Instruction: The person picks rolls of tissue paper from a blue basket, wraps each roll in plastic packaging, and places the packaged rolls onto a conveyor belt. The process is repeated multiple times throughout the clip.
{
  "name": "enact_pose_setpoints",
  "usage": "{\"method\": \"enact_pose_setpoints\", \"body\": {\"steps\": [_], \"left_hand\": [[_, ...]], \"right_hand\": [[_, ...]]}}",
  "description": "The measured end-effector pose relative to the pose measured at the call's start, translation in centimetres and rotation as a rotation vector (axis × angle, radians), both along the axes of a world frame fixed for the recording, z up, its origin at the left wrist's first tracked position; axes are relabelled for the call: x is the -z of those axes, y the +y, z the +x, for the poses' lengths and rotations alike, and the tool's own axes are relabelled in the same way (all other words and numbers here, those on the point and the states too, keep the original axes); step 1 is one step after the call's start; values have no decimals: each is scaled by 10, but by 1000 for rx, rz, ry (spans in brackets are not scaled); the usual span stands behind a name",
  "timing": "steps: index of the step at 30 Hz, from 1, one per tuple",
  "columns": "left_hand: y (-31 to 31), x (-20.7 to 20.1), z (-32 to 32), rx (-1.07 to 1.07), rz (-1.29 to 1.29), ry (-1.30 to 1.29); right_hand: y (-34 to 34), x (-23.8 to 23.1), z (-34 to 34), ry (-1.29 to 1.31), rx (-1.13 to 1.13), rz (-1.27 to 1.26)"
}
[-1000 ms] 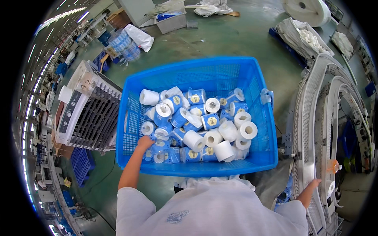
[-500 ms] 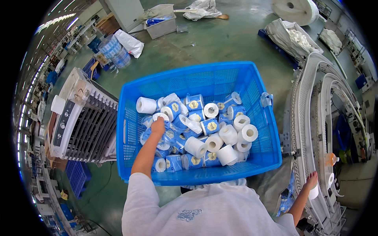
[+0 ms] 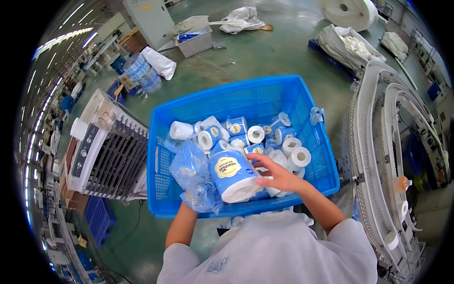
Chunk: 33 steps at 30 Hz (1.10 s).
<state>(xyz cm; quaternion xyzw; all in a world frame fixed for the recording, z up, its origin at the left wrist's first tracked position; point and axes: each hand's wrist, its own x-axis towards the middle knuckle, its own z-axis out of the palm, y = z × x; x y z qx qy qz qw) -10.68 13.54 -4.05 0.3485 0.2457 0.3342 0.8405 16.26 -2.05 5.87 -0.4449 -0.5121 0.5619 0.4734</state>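
Note:
A toilet roll in a blue printed wrapper is raised over the front of a blue plastic basket, its white end facing me. My right hand is on its right side, fingers curved against it and thumb near the white end. Beside the roll, a crumpled clear plastic bag is bunched over my left hand; its fingers are hidden under the film. Below both hands lie several toilet rolls, some blue-wrapped and others bare white, such as the bare roll at the right.
A white conveyor curves along the right, carrying a white roll. At the left stand a grey-white air cooler and a blue pallet. Farther off are a grey bin and a white sack of rolls.
My right hand has come from the conveyor to the basket. My left hand has drawn back toward me. A wrapped roll and a plastic bag are now raised above the pile.

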Motion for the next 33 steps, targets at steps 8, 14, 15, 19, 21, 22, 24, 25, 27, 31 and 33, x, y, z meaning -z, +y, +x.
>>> {"method": "enact_pose_setpoints", "body": {"steps": [8, 14, 15, 19, 21, 22, 24, 25, 27, 31, 33], "left_hand": [[-50, -15, 7, -130, 85, -43], [-70, -28, 5, -244, 227, 26], [-73, -32, 3, -264, 281, 63], [-83, -51, -1, -259, 648, 260], [-89, -64, 6, -150, 923, 327], [-91, -73, 12, -80, 1057, 351], [-98, -97, 21, -60, 1310, 411], [-109, -106, 25, -169, 1299, 410], [-121, -105, 19, -223, 1102, 446], [-121, -110, 12, -52, 958, 566], [-114, -93, 17, 130, 947, 667]], "right_hand": [[8, -4, -26, -234, 78, 88], [7, -13, -30, -323, 96, 45], [5, -5, -28, -332, 77, 156], [0, -7, -10, -162, -209, 157], [-1, -18, -16, -98, -234, 96], [-2, -17, -21, -127, -188, 99], [-6, -12, -27, -182, -101, 112], [-6, -11, -28, -155, -85, 127], [-10, -9, -29, -171, -53, 255], [-23, -19, -34, -146, -95, 373], [-25, -32, -39, -190, -138, 389]]}}
